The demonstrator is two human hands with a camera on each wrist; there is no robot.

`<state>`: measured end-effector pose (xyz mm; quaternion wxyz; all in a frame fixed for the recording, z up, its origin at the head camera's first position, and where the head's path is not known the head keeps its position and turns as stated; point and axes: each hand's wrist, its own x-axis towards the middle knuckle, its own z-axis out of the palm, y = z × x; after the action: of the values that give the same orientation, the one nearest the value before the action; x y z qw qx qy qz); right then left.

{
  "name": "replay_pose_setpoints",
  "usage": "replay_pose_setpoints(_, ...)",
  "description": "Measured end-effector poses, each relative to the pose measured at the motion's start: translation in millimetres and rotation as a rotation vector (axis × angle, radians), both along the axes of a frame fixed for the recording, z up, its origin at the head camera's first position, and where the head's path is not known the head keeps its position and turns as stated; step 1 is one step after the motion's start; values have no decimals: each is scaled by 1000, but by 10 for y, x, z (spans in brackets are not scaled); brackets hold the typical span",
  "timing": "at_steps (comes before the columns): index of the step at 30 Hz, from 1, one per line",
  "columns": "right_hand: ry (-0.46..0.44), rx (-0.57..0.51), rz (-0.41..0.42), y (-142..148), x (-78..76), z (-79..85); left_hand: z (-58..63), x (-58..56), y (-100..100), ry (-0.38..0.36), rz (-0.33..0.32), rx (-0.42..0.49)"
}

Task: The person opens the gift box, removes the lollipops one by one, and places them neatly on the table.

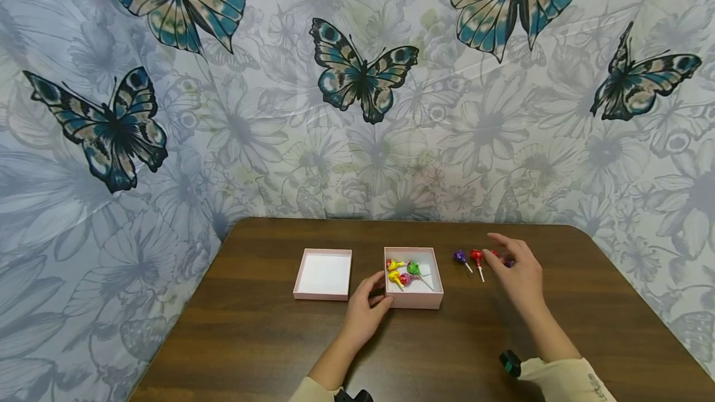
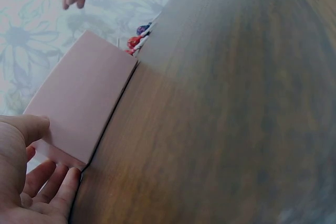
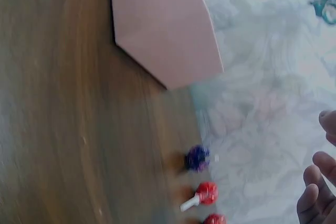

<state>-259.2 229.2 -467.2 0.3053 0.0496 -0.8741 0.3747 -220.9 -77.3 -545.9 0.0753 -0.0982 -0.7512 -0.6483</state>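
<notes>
A pink box (image 1: 416,301) with a white inside stands on the table, holding several wrapped lollipops, two yellow ones (image 1: 394,277) and a green one (image 1: 413,267) among them. My left hand (image 1: 363,312) grips the box's front left corner, thumb on the front wall and fingertips along the left side (image 2: 52,182). To the right of the box lies a row of lollipops, with a purple one (image 1: 460,256) and a red one (image 1: 476,255) plainly visible. Above that row hovers my right hand (image 1: 522,275), thumb and fingers apart, nothing seen between them. It partly hides the lollipops farther right.
Left of the box lies a shallow pink lid (image 1: 323,296), its white inside facing up. The brown wooden table (image 1: 251,340) ends at the back against a cloth printed with flowers and butterflies (image 1: 363,73).
</notes>
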Motion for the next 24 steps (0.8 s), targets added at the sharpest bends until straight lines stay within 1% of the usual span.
replay_pose_setpoints(8, 48, 28, 81, -218, 44, 21, -5, -12, 2, -7, 3, -3)
replay_pose_setpoints(13, 45, 45, 131, -342, 75, 4, -9, -8, 14, -14, 13, -18)
replay_pose_setpoints(15, 36, 52, 146, -386, 82, -10, 20, 12, 26, -14, 24, -32)
replay_pose_setpoints(20, 25, 61, 177, -481, 92, -51, 162, 84, 57, -27, 30, -47)
replay_pose_setpoints(22, 22, 70, 188, -514, 95, -66, 163, 82, 57, -27, 28, -44)
replay_pose_setpoints(24, 20, 78, 201, -546, 97, -81, 115, 52, 47, -23, 27, -42)
